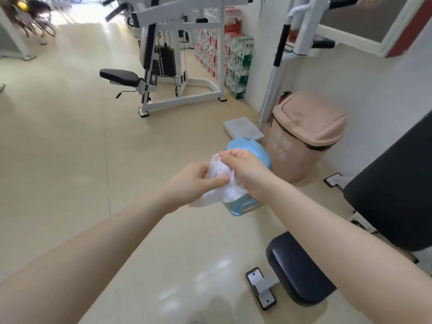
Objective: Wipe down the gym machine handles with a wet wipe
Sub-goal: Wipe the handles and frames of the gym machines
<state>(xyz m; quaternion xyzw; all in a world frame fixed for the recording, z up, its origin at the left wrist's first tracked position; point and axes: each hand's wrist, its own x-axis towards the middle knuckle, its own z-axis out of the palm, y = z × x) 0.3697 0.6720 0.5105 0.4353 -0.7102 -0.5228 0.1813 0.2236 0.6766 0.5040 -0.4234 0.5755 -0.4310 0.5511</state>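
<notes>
Left hand (195, 181) and right hand (245, 170) both pinched on a white wet wipe (219, 183), held in mid-air between them. Directly behind, a blue wipe tub (247, 148) on the beige floor (70, 148). Just beside it, a pink lidded bin (306, 134). Farther off, a white gym machine (177, 52) with black handles.

One head-worn wide-angle view looks forward and down over both forearms, close to the hands, across the floor (70, 160) toward a white gym machine (177, 66) farther off.
</notes>
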